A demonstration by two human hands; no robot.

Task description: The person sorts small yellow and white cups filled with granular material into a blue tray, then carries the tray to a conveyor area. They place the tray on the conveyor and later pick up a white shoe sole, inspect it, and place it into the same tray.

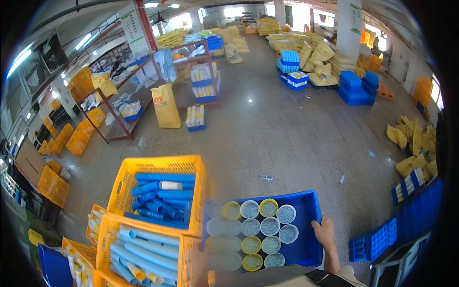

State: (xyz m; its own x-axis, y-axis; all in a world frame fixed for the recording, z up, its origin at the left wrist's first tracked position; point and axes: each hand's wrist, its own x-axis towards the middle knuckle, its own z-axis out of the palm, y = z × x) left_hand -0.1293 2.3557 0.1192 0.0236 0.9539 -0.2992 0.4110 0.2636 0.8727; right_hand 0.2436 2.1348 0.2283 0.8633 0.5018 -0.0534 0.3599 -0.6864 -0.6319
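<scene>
In front of me is a blue tray (pixel 306 210) with rows of round white and yellow cups (pixel 270 226), each filled with pale blue-green granules. The tray's right side has no cups. My right hand (pixel 325 233) is closed around the tray's right rim, thumb over the edge. At the tray's left side, my left hand (pixel 200 258) shows only as a hazy smear, so its fingers cannot be made out. The cups on that side are hazy too.
Left of the tray stand yellow crates, one with dark blue tubes (pixel 162 203), a nearer one with light blue tubes (pixel 143 253). Ahead are a yellow sack (pixel 166 106) and a rack (pixel 210 71). Blue crates (pixel 357 88) and piled sacks (pixel 413 138) are to the right.
</scene>
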